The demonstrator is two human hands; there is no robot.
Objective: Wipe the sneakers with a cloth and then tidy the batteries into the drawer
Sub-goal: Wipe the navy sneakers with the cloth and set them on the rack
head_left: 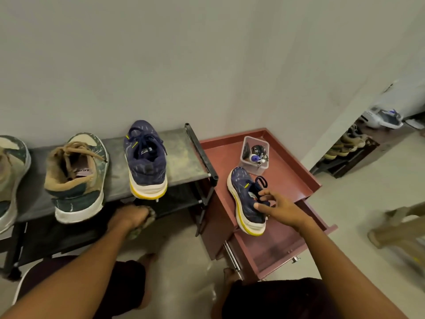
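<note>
My right hand (280, 207) grips a navy sneaker (243, 194) at its laces, fingers curled round them. It lies tilted on its side on the red table (287, 171), heel over the open drawer (276, 245). A clear tub (254, 153) stands just beyond its toe; I cannot tell what it holds. My left hand (131, 217) clutches the cloth (148, 218) below the rack (184, 157), just under the other sneaker (146, 162).

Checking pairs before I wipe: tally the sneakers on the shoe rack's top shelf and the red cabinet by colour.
Navy sneakers with yellow soles: 2
Green and tan sneakers: 2
Total: 4
</note>
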